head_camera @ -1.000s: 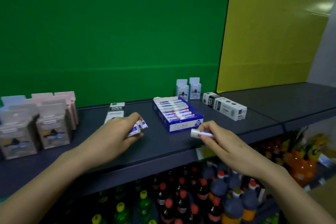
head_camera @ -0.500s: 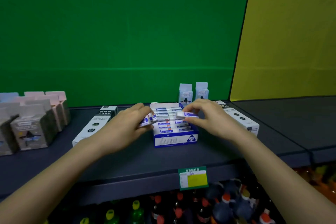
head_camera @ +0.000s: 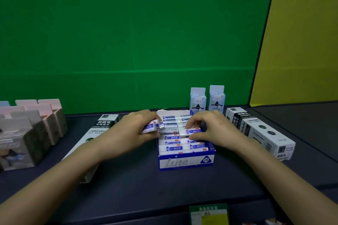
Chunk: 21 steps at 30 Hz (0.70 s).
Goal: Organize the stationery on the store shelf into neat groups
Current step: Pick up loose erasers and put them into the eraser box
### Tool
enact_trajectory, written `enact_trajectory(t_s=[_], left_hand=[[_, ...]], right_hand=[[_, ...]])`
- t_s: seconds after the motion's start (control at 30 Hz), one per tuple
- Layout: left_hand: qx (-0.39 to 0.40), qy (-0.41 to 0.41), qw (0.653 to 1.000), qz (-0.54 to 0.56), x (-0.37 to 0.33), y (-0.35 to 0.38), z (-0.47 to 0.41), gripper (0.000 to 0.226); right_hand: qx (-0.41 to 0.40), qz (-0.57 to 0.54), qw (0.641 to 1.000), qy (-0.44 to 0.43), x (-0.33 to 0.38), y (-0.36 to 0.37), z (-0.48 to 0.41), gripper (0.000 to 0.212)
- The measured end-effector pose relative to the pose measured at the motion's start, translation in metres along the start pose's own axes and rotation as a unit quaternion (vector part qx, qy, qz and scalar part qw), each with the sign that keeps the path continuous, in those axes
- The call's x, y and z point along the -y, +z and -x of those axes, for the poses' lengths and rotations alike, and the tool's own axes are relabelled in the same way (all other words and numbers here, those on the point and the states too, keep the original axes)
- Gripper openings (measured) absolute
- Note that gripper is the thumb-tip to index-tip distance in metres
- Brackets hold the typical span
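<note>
A small bundle of erasers (head_camera: 153, 126) is gripped in the curled fingers of the left hand (head_camera: 135, 130) at the left edge of the blue box (head_camera: 185, 163), probably as stock to be fed in. Over the box's right row, one eraser (head_camera: 191, 131) is pinched between thumb and fingertips of the right hand (head_camera: 214, 129). It is held flat and parallel to the packed rows, apparently to be seated among them.

A green wall (head_camera: 128, 33) fills my view from 9 through 12 o'clock. At 2 o'clock a yellow panel (head_camera: 301, 42) meets it along 1 dark seam. At 6 o'clock, a green-framed price label (head_camera: 208, 214) with a yellow patch sits at the bottom edge.
</note>
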<state>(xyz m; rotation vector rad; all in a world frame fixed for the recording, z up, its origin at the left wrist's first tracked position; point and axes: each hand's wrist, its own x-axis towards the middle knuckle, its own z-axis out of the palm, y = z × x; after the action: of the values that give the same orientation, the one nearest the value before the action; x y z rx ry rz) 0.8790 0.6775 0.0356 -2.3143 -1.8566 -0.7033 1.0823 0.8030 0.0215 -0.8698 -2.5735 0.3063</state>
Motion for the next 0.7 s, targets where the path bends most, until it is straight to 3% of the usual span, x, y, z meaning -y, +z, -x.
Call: enact_trajectory(t_s=[0.23,0.4,0.57,0.7], left_hand=[[0.006,-0.007,1.0,0.008,0.0,0.001,-0.004,0.045],[-0.006,-0.025,1.0,0.008,-0.005,0.004,-0.005,0.03],[-0.007,-0.029,0.999,0.014,-0.01,0.006,-0.01,0.015],[-0.003,-0.029,0.999,0.033,-0.013,0.008,-0.013,0.012]], right_hand=[[0.027,0.018,0.999,-0.029,-0.002,0.0,-0.003,0.018],[0.03,0.059,0.996,-0.053,0.006,-0.006,0.003,0.023],[-0.062,-0.079,0.982,-0.159,0.038,-0.013,0.012,0.027],[-0.084,-0.037,0.968,-0.232,0.051,-0.009,0.009,0.031]])
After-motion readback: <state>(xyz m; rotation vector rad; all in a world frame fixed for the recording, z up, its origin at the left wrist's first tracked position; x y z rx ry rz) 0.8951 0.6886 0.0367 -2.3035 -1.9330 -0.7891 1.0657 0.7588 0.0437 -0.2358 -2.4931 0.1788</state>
